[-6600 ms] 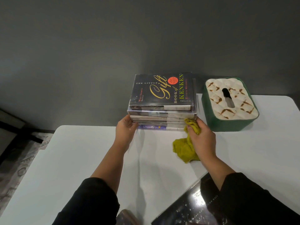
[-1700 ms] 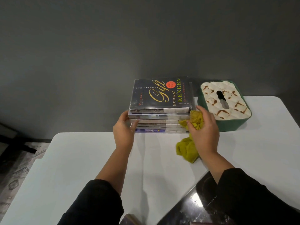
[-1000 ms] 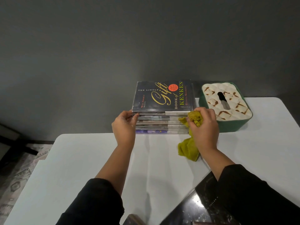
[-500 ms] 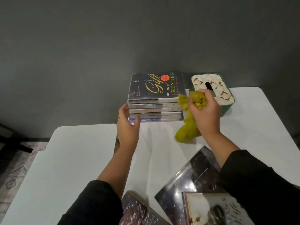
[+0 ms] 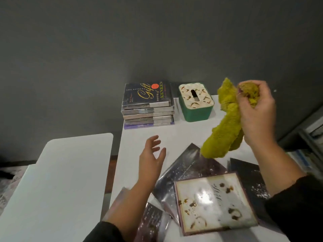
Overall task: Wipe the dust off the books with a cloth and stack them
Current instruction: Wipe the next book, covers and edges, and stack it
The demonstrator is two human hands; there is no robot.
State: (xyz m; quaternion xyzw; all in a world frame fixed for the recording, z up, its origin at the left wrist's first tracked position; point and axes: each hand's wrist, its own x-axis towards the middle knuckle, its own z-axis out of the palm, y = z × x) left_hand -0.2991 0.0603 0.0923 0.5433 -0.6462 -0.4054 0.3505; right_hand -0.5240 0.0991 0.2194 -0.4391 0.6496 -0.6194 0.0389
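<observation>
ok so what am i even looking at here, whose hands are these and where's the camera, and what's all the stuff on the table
There is no machine here. A person wears one wide-angle camera on the head, looking forward and down, so both hands are that person's own.

The right hand is raised above the white table, gripping a crumpled yellow-green fuzzy cloth that hangs down from it. The left hand hovers over the table with fingers spread, holding nothing.

By the grey wall stands a neat stack of books, its top one dark-covered with gold lettering. Right beside it is a green tissue box with a cream quilted lid. Nearer the camera lie several loose glossy books, fanned and overlapping; a cream-covered book is uppermost. A second white surface sits to the left.
</observation>
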